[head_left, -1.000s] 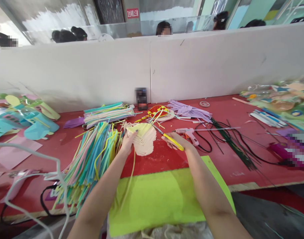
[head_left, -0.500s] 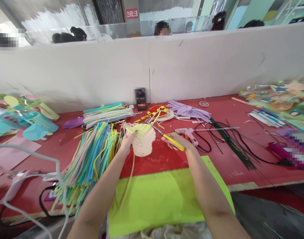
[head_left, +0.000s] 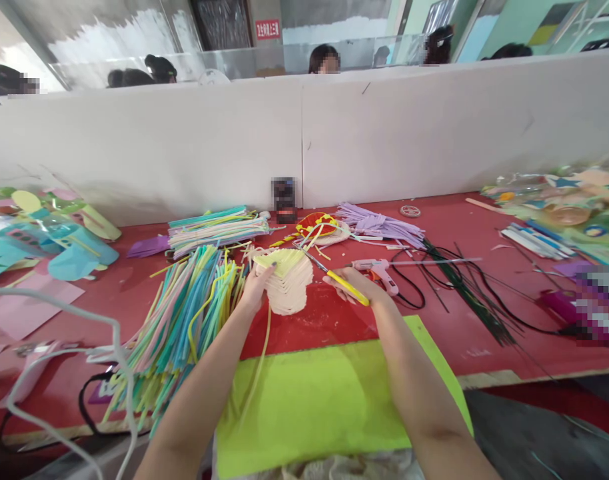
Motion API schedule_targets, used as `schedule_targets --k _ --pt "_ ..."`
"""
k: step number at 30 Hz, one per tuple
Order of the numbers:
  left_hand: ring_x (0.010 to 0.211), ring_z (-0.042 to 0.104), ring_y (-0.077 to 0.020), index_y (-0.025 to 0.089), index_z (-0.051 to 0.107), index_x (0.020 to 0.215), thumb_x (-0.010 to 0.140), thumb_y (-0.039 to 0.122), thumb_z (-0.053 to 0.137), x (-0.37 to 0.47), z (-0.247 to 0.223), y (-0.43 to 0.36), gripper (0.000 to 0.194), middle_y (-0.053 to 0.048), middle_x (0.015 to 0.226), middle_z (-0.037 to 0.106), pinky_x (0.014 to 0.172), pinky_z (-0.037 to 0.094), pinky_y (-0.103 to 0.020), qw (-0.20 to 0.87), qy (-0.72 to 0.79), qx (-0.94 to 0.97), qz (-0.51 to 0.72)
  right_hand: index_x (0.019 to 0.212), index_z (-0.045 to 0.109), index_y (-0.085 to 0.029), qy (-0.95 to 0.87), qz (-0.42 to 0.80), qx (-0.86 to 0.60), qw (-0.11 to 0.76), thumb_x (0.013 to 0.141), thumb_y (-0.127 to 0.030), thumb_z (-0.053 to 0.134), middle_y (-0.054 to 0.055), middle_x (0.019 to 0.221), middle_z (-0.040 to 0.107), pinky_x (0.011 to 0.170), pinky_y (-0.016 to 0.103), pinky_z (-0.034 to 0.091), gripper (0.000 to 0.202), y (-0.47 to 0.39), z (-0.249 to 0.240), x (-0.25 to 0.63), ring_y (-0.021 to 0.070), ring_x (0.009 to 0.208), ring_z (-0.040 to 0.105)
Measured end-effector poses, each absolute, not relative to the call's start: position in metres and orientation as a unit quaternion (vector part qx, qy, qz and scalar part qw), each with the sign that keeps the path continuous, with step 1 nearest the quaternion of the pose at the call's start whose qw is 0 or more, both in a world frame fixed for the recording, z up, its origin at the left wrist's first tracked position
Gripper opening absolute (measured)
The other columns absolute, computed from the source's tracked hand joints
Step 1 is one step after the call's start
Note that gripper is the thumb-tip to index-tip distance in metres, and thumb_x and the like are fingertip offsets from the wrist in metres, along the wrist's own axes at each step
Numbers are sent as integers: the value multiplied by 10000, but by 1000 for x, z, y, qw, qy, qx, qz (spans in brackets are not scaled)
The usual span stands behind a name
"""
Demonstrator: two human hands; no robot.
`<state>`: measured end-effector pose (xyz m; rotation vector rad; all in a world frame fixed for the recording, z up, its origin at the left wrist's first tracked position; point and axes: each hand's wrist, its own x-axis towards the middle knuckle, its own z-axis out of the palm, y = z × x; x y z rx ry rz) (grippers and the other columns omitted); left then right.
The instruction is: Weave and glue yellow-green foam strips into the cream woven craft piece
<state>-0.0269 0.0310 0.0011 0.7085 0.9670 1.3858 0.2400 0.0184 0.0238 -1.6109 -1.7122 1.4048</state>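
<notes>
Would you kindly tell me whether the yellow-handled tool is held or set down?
Held: the tool slants across the right hand's grip, its metal end near the pale piece.

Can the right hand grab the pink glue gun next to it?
Probably yes: the glue gun lies close beside the right hand, and I see nothing between them. But that hand holds the yellow tool, so it might need to put that down first.
</notes>
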Motion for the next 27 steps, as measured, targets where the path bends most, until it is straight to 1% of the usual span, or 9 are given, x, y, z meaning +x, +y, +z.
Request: schedule_targets --k 4,7,12,16,19,21,23,25,27 --pt "979 704 -271 150 661 1064 573 318 875 -27 2 30 562 -103 1022 748 939 527 -391 607 425 306 598 673 456 -220 -637 500 -552 196 749 -602 620 -65 387 440 309 229 274 423 19 26 241 93 276 377" --pt "953 709 -266 142 670 1024 565 320 876 -27 1 30 534 -103 1003 751 934 527 -392 605 430 304 597 645 451 -217 -652 483 -551 194 764 -609 596 -49 394 444 321 238 282 435 18 26 242 96 289 388" --pt "929 712 -269 136 676 989 552 353 880 -28 -1 31 529 -104 968 754 915 527 -391 605 431 310 594 760 535 -211 -673 425 -571 202 814 -659 487 -47 436 482 370 238 330 454 24 19 242 116 342 441" --pt "965 702 -281 147 669 990 489 355 903 -26 2 28 590 -92 951 757 913 525 -383 605 417 321 597 771 574 -197 -694 306 -609 229 799 -664 523 -1 573 588 489 242 369 471 31 15 244 155 529 559" --pt "951 703 -286 150 672 970 478 360 903 -25 4 26 582 -86 925 758 897 533 -385 610 408 327 595 820 601 -190 -700 208 -640 238 821 -630 532 51 691 649 571 262 374 446 31 15 246 197 660 606" --pt "938 706 -289 151 678 946 491 365 896 -26 5 26 548 -86 914 759 885 538 -390 614 403 332 592 900 622 -189 -709 156 -647 234 847 -589 528 74 761 673 616 273 385 414 30 14 246 218 725 626" --pt "940 705 -296 147 686 912 501 363 890 -27 5 25 507 -89 905 758 879 542 -393 619 399 337 587 1008 630 -197 -724 113 -641 229 856 -544 546 92 903 691 688 281 410 388 29 12 244 233 842 640" --pt "952 701 -308 141 693 872 501 359 888 -28 5 24 472 -94 891 758 877 545 -398 623 394 342 582 1087 628 -203 -744 78 -626 221 849 -507 579 102 1052 671 785 287 427 389 29 10 241 240 973 623" --pt "972 695 -320 139 696 840 495 356 888 -30 5 24 451 -96 873 757 878 546 -400 627 392 345 579 1113 638 -190 -766 54 -606 205 835 -450 619 107 1106 650 878 292 421 381 30 8 238 241 1049 596"
